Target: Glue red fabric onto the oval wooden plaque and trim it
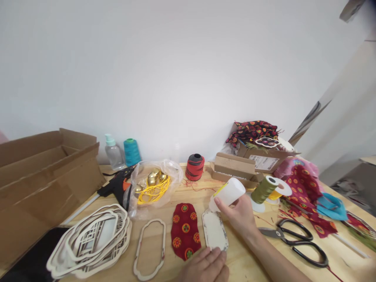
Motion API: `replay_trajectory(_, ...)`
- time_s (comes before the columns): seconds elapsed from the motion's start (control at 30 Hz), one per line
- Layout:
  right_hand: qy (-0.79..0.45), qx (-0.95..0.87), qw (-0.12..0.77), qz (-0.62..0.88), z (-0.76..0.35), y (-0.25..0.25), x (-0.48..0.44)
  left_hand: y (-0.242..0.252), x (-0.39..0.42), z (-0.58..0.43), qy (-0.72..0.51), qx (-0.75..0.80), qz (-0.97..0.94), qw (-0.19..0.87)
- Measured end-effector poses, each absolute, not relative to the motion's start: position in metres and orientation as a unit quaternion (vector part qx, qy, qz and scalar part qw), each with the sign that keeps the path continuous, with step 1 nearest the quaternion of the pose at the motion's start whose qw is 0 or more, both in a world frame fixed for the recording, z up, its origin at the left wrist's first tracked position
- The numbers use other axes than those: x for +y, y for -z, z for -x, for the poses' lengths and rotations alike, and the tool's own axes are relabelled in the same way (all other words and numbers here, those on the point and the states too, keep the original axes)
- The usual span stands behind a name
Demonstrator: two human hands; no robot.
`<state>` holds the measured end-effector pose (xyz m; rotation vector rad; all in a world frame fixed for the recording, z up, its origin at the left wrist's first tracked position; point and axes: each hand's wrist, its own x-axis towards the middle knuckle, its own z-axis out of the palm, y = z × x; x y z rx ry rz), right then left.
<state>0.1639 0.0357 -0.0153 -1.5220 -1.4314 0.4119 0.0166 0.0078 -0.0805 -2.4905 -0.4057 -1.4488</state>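
My right hand (239, 214) grips a white glue bottle (227, 193), tipped so its nozzle points down at a white oblong piece (215, 230) lying on the wooden table (243, 254). My left hand (205, 266) rests flat at the near edge of that piece, fingers touching its lower end. Just left of the piece lies a red patterned fabric cutout (185, 230) of the same oblong shape. Further left is an empty wooden oblong frame (149, 248).
A stack of carved wooden frames (94, 239) and an open cardboard box (44, 176) are at left. A glue gun (117, 186), a bag of gold bells (152, 182), thread spools (194, 166), black scissors (299, 241) and fabric scraps (305, 188) lie around.
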Motion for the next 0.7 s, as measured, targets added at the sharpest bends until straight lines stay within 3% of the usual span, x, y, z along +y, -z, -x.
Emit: replay_trajectory(0.7,-0.108,-0.632,0.431,0.635,-0.161,0.011,0.041,0.099,0.008,-0.014,0.464,-0.142,0.870,0.085)
